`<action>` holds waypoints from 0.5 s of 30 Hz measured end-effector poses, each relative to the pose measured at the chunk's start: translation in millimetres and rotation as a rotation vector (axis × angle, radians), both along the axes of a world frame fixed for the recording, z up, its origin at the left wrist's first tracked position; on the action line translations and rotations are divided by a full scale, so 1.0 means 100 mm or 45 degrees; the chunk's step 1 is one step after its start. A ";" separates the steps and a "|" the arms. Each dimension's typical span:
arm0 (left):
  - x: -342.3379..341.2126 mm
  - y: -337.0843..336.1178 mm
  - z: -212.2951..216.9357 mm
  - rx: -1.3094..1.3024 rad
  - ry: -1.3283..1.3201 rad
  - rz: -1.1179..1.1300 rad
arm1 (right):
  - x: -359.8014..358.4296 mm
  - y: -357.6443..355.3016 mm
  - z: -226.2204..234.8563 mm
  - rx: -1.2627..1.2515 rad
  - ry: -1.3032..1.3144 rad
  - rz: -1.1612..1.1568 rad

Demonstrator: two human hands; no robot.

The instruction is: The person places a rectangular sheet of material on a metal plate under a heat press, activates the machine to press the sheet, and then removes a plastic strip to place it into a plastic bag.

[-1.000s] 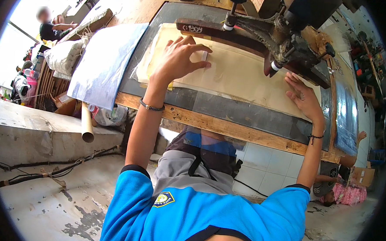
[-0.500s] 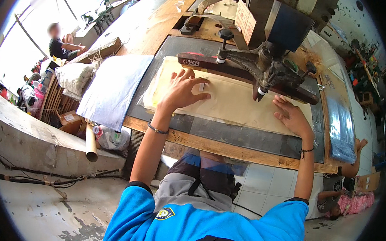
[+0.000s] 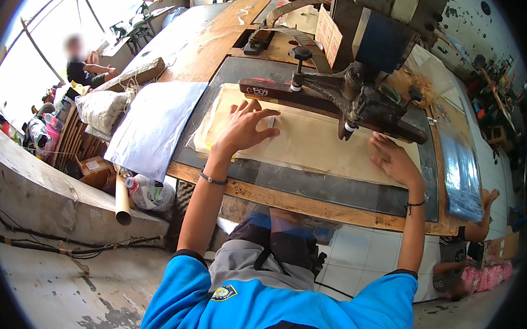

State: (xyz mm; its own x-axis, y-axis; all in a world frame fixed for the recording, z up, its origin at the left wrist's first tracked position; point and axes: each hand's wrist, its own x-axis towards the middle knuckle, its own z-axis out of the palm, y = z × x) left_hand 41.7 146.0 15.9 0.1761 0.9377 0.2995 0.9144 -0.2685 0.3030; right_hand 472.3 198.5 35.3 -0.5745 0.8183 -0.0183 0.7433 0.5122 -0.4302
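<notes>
My left hand [image 3: 243, 127] is spread over the left part of a beige sheet [image 3: 312, 140], palm down, with thumb and fingers apart. A small pale strip [image 3: 271, 121] shows beside its thumb. My right hand [image 3: 396, 162] lies near the sheet's right end, its fingers stretched out. Neither hand holds anything. Under the sheet is a dark grey mat [image 3: 328, 189] on a wooden table. A dark bar [image 3: 314, 98] with a metal bracket [image 3: 363, 89] crosses just beyond my hands and hides the sheet's far edge.
A pale blue-white sheet [image 3: 155, 126] hangs over the table's left side. Clear plastic-wrapped sheets [image 3: 462, 181] lie at the right edge. The upright machine body [image 3: 384, 40] stands behind the bar. One person [image 3: 87, 66] sits at far left, another [image 3: 457, 270] at lower right.
The view has shifted slightly. Both hands stay spread in nearly the same places on the sheet, and the bar looks unmoved.
</notes>
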 end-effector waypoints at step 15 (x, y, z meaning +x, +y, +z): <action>0.26 -0.68 -0.25 0.176 0.004 0.120 | 0.10 0.01 0.01 0.024 -0.035 -0.014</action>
State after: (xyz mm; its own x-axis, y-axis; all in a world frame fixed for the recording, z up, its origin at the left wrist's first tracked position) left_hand 68.0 78.5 -8.7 0.0908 0.9000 0.4263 0.9383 -0.2207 0.2663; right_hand 482.4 199.8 36.0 -0.5652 0.8248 -0.0188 0.7603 0.5119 -0.3999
